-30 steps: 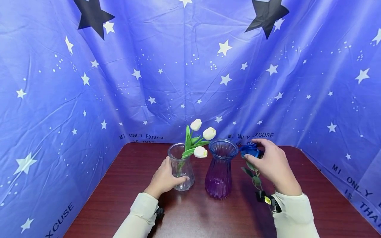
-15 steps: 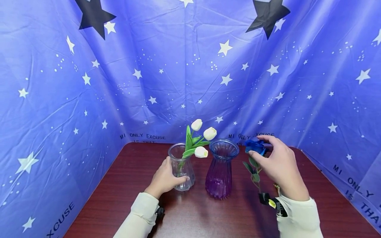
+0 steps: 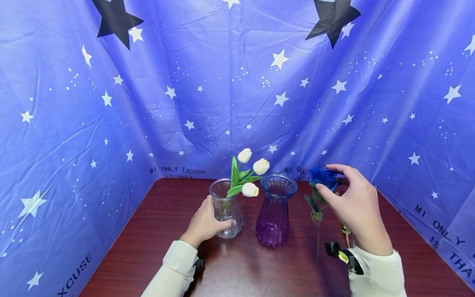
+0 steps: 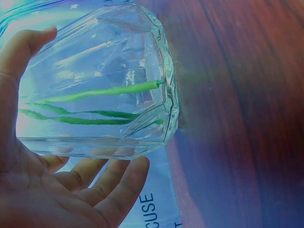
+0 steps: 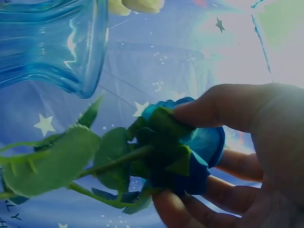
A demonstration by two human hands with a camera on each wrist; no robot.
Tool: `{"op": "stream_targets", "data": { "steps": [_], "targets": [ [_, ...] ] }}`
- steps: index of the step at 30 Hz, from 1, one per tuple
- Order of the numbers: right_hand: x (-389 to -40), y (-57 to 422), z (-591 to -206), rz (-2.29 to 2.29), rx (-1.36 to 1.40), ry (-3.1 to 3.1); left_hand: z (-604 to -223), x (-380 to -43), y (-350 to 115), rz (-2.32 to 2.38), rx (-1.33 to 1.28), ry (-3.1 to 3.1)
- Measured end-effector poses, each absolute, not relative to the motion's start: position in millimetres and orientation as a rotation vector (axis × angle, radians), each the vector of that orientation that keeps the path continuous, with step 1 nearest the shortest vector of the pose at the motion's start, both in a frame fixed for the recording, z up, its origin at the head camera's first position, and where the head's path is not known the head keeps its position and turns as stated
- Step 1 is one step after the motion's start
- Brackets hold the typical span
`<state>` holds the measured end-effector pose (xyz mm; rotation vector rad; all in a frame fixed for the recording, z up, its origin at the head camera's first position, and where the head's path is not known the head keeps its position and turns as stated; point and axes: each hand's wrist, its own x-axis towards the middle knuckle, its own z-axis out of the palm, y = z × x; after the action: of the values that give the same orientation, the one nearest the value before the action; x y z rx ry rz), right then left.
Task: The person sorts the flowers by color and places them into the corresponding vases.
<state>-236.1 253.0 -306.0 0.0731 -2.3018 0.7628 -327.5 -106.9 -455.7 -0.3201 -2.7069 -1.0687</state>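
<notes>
My left hand (image 3: 205, 225) grips the clear glass vase (image 3: 233, 220) on the left, thumb on one side and fingers on the other. White tulips (image 3: 261, 166) stand in it; their green stems (image 4: 104, 91) show through the glass in the left wrist view. With thumb and fingers, my right hand (image 3: 356, 206) holds a blue rose (image 3: 323, 178) by its bloom. The rose is upright, its leafy stem hanging below the hand. Between the hands stands a vase with a blue rim and purple base (image 3: 273, 218), upright, left of the rose and apart from it.
The vases stand on a dark red wooden table (image 3: 230, 272). A blue cloth with stars (image 3: 230, 82) hangs behind and along both sides. A small yellowish sprig (image 3: 346, 234) shows beside the right wrist, partly hidden.
My right hand has moved to the right and slightly up with the blue rose, and the stem now hangs straighter. The left hand and both vases have stayed in place.
</notes>
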Motion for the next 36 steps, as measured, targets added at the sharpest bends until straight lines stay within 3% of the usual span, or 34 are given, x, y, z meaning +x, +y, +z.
{"op": "stream_targets", "data": {
  "steps": [26, 36],
  "targets": [
    [-195, 241, -278, 1.119, 0.112, -1.782, -456, -328, -107, -1.071, -0.324, -2.691],
    [-177, 231, -263, 1.331, 0.309, -1.436, -455, -329, -106, -1.081, -0.321, -2.689]
  ]
}}
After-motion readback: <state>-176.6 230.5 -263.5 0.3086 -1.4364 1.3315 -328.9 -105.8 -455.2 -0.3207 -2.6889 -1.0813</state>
